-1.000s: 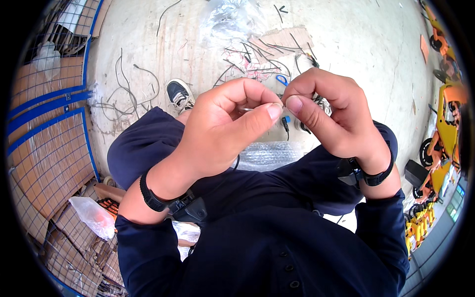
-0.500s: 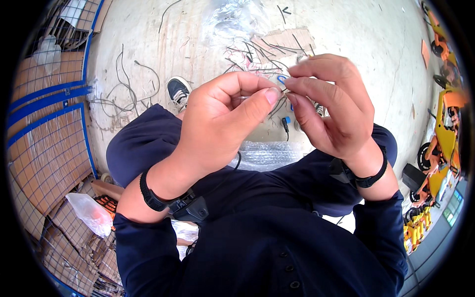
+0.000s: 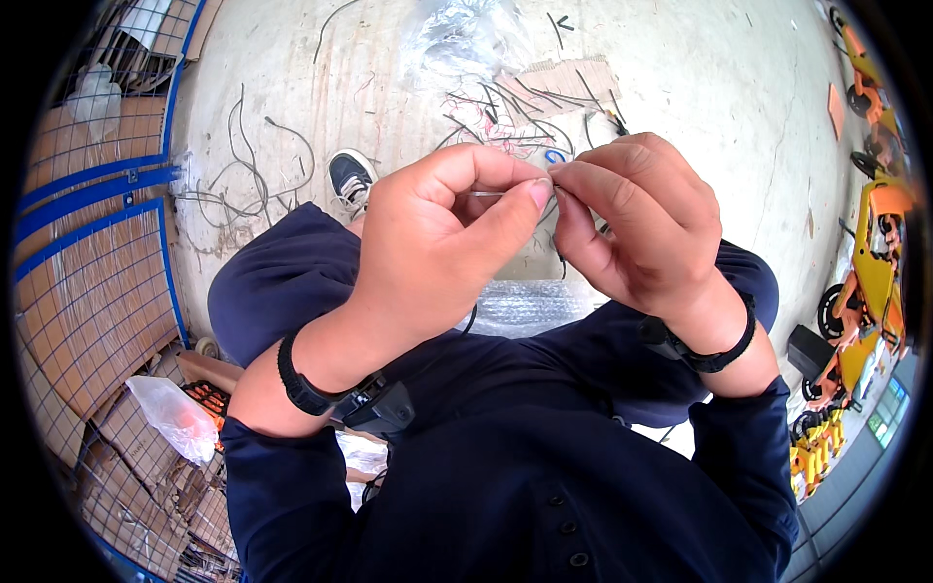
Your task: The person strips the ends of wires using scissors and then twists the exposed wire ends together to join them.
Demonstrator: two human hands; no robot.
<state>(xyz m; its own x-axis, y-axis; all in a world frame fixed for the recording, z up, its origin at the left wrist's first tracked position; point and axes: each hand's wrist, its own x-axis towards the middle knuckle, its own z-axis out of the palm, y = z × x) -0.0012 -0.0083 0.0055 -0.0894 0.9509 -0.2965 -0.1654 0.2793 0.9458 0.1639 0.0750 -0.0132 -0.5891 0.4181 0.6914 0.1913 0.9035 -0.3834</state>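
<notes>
My left hand (image 3: 432,243) is closed, with thumb and forefinger pinching a thin pale strand (image 3: 486,193); whether it is wire or something rigid I cannot tell. My right hand (image 3: 646,228) meets it at the fingertips, closed on the small end of that strand or something joined to it, which the fingers largely hide. Just beyond the fingertips a blue loop (image 3: 555,156) lies on the floor among cut black and pink wires (image 3: 491,115). Bubble wrap (image 3: 525,301) lies below my hands, between my legs.
A blue mesh cage (image 3: 97,321) with cardboard stands at the left. Yellow and orange wheeled machines (image 3: 865,267) line the right. Crumpled plastic (image 3: 457,39), a cardboard scrap (image 3: 564,78) and loose cables (image 3: 243,175) lie on the floor ahead, beyond my shoe (image 3: 350,177).
Half a second ago my right fingers were raised and more spread; they have since come down against the left fingertips. Both hands sit slightly higher or further left than a second ago.
</notes>
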